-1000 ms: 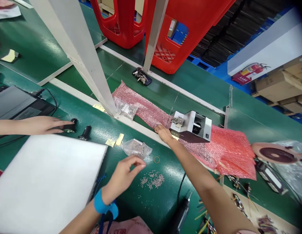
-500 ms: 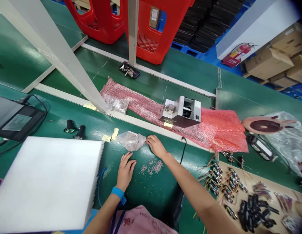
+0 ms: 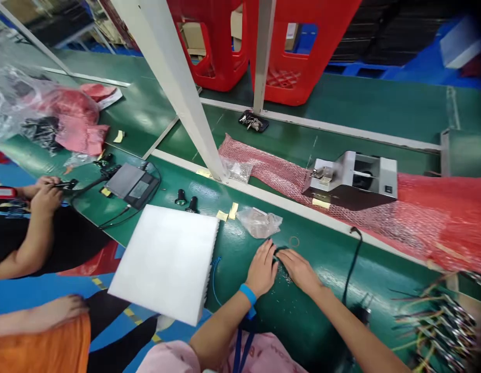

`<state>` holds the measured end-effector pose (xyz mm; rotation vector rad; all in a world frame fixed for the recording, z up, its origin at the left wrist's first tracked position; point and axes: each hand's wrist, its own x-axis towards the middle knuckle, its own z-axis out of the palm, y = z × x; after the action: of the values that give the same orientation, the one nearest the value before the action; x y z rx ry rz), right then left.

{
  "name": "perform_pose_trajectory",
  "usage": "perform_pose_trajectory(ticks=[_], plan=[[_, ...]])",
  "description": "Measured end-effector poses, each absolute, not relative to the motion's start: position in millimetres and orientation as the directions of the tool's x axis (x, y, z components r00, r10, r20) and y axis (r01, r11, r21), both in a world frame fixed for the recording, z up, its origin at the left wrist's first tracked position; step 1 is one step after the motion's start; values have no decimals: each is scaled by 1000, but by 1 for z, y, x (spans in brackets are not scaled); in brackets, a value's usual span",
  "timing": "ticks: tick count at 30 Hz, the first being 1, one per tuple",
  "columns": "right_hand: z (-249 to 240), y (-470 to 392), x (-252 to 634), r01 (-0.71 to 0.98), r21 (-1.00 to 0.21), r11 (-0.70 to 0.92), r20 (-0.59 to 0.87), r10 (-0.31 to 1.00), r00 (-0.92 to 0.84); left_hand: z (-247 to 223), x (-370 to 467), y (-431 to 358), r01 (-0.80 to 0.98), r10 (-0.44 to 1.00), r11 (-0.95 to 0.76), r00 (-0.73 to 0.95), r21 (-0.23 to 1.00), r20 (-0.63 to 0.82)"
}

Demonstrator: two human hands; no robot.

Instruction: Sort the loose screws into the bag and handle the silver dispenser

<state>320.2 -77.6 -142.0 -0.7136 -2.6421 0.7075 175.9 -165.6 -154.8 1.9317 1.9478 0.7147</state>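
Two bare hands are shown low over a green workbench (image 3: 322,243). The left hand (image 3: 263,268), marked by a blue wristband (image 3: 248,294), and the right hand (image 3: 300,270) are set close together, fingertips nearly meeting; whether they touch cannot be told. The fingers are loosely extended, slightly curved, and no grip on any object is seen, although the undersides of the palms are hidden.

The small metal pieces (image 3: 286,275) are found on the bench between the hands, partly covered by them, with a few strays scattered nearer the body. Just beyond the fingertips a clear plastic bag (image 3: 259,223) is laid, with a rubber band (image 3: 294,241) to its right and two yellow notes (image 3: 227,212) to its left. To the left of the hands a white foam block (image 3: 166,259) is placed.

The step in hand is judged to be the gathering of the loose pieces into one heap. For the next move, the hands' edges would need to be kept flat against the bench, so that strays are drawn in and none is flicked aside.
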Motion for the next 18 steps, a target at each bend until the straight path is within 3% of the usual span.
perform_pose_trajectory(ticks=[3, 8, 14, 18], plan=[[-139, -93, 334, 460, -571, 680, 185, 652, -735, -150, 176, -163, 824, 994, -76, 18, 562, 109], [-149, -115, 349, 699, -583, 414, 213, 908, -360, -154, 177, -157, 779, 985, -173, 139, 602, 102], [-163, -145, 333, 659, -633, 406, 205, 909, -363, -153, 182, -153, 726, 940, -318, 324, 610, 104], [-160, -152, 337, 662, -662, 352, 181, 932, -314, -152, 171, -161, 715, 941, -300, 332, 631, 70]])
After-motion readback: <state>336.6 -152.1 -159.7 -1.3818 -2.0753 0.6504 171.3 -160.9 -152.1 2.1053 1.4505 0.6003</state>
